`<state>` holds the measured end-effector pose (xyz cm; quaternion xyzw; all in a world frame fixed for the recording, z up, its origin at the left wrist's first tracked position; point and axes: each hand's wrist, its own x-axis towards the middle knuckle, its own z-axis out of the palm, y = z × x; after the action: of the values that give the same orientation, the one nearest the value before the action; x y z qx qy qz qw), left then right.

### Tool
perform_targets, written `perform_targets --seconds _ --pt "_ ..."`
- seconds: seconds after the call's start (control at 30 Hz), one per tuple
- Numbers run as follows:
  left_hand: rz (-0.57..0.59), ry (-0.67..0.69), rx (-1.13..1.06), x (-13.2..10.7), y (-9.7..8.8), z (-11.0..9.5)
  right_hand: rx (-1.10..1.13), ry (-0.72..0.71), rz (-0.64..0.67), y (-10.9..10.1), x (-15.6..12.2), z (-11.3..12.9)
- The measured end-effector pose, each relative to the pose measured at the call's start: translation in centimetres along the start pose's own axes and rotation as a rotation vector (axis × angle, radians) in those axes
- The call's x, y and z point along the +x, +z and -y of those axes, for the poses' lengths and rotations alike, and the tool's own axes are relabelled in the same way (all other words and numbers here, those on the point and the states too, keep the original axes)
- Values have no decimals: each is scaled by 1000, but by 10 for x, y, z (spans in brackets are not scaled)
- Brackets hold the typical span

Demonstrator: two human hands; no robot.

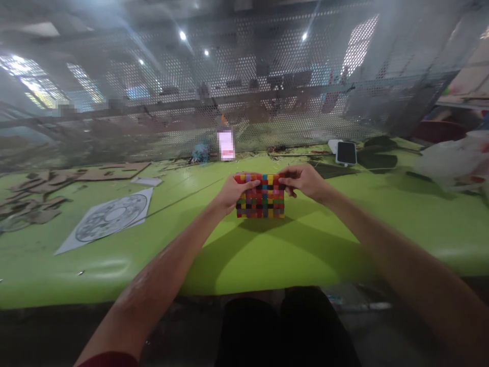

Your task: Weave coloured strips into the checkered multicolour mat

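A small rectangular piece (263, 200) with a checkered weave of red, yellow, blue, green, purple and black squares stands upright just above or on the green table. Whether it is a pouch or a flat panel I cannot tell. My left hand (234, 193) grips its upper left side, with the thumb lying across the front. At the upper right corner, my right hand (302, 182) pinches the edge between thumb and fingers. The fingers behind the piece are hidden.
A green-covered table (183, 275) spans the view. On the left lie cardboard scraps (49, 191) and a paper sheet with a round pattern (114, 214). A lit phone (226, 145) stands by the mesh screen (267, 102); a white-framed device (346, 153) and plastic bag (453, 160) are right.
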<state>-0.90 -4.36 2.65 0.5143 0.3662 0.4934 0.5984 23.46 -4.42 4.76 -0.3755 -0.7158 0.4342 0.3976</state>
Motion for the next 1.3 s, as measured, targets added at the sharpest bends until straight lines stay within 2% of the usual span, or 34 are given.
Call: perform_targets --seconds 0.1,0.23,0.47,0.83,1.07,1.3 --pt "19 -1 -27 -1 2 2 7 -13 -43 6 0 0" --pt "-17 20 -43 0 5 7 -7 -23 -115 11 2 -6" --pt "-100 -8 -61 3 6 12 -26 -15 -41 4 5 -12" --pt "-92 28 -82 1 11 15 -68 -121 -208 19 5 -15" --pt "-108 59 -65 4 7 18 -53 -98 -130 13 9 -20" --pt "-129 35 -72 0 13 18 -159 -209 -308 23 9 -22"
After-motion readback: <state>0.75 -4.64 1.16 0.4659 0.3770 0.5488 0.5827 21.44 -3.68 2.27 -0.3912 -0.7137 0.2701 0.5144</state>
